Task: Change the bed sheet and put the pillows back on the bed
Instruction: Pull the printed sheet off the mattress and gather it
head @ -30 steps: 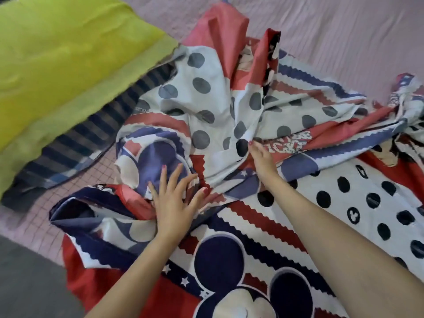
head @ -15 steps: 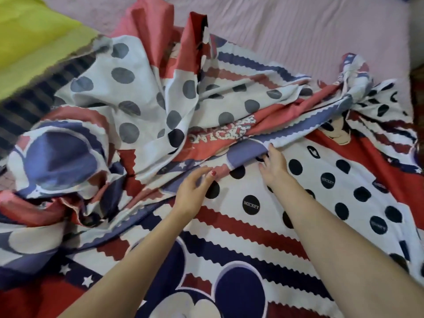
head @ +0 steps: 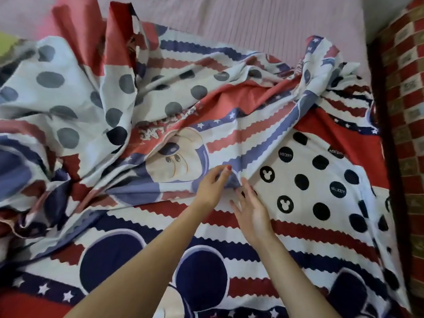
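Left hand [head: 212, 187] fingers curled, pinching folded edge of sheet [head: 298, 230]. Right hand [head: 251, 211] just beside, fingers loosely spread, flat on cloth, gripping nothing. Fold runs up-right from fingers toward far corner. Crumpled bulk lies left; bare mattress [head: 263, 21] beyond; patterned floor [head: 408, 92] right.
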